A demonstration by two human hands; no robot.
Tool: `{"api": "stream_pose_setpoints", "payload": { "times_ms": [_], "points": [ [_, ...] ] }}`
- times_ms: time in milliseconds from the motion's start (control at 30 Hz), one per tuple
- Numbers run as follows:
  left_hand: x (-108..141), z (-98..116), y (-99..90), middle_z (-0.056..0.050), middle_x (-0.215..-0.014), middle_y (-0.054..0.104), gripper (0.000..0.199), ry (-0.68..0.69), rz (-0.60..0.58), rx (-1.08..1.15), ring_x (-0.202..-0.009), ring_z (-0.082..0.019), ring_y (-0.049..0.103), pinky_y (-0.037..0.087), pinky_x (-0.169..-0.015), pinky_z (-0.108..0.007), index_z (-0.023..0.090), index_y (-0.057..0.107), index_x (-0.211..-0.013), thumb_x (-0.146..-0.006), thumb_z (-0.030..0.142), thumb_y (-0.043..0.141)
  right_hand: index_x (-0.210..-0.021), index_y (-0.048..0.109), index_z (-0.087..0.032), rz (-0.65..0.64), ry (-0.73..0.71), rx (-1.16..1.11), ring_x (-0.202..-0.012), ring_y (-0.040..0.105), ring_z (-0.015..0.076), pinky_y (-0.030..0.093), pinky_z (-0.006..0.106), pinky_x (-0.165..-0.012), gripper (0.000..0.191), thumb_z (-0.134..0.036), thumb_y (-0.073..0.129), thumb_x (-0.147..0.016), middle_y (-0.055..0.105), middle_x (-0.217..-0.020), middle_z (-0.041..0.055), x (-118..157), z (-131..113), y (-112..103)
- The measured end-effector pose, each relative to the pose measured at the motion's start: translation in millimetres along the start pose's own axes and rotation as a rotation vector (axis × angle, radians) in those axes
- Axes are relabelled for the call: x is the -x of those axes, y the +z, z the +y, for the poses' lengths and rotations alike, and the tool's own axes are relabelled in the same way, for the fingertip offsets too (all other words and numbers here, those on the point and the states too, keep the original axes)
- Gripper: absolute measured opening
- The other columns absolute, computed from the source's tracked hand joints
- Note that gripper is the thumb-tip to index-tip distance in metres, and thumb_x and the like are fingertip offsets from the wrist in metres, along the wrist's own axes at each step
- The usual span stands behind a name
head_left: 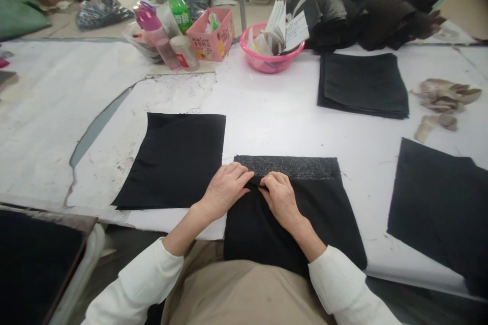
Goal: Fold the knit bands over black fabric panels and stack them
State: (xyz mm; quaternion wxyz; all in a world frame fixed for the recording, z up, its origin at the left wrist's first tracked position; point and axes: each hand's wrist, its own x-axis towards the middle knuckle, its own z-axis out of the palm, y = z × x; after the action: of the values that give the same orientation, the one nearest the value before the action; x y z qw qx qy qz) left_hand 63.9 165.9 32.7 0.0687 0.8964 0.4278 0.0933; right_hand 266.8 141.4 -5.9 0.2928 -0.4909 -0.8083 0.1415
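In front of me lies a black fabric panel (320, 213) with a speckled dark grey strip (297, 166) along its far edge. Its near part hangs over the table edge against my body. My left hand (229, 185) pinches the cloth near the panel's left side, just below the strip. Close beside it, my right hand (280, 195) pinches a raised fold of the same cloth between thumb and fingers. A second black fabric piece (179, 157) lies flat to the left, close to my left hand.
A stack of black fabric (362, 84) lies at the back right, with more black cloth (438, 208) at right. Beige scraps (444, 99) lie near it. Behind stand a pink basin (272, 61), a pink box (213, 35), a green bottle (177, 5) and dark rolls (354, 5).
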Motion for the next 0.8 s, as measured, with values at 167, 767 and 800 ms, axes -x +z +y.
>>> {"api": "stream_pose_setpoints", "payload": {
  "times_ms": [167,767,800],
  "points": [
    [-6,0,15.1,-0.004,-0.085,0.06,0.008,0.02,-0.071,0.134,-0.089,-0.021,0.054,0.043,-0.077,-0.034,0.018,0.062,-0.087,-0.092,0.023,0.058,-0.108,0.056,-0.019,0.02,0.007,0.036,-0.1,0.053,0.0204,0.043,0.036,-0.094,0.02,-0.021,0.062,-0.089,0.062,-0.094,0.0043,3,6,-3],
    [-8,-10,14.6,-0.005,-0.088,0.058,0.013,0.023,-0.116,0.201,-0.09,-0.02,0.052,0.046,-0.078,-0.033,0.018,0.058,-0.086,-0.094,0.027,0.055,-0.099,0.068,-0.02,0.111,0.17,0.604,-0.084,0.058,0.0222,0.038,0.039,-0.088,0.03,-0.047,0.061,-0.089,0.064,-0.072,0.0022,69,147,-149],
    [-8,-10,14.2,-0.005,-0.089,0.058,0.013,0.026,-0.12,0.191,-0.09,-0.02,0.052,0.046,-0.078,-0.033,0.018,0.058,-0.087,-0.094,0.028,0.056,-0.101,0.067,-0.02,0.129,0.188,0.559,-0.084,0.058,0.0214,0.039,0.038,-0.086,0.027,-0.044,0.061,-0.09,0.065,-0.075,0.002,61,135,-144]
  ]
}}
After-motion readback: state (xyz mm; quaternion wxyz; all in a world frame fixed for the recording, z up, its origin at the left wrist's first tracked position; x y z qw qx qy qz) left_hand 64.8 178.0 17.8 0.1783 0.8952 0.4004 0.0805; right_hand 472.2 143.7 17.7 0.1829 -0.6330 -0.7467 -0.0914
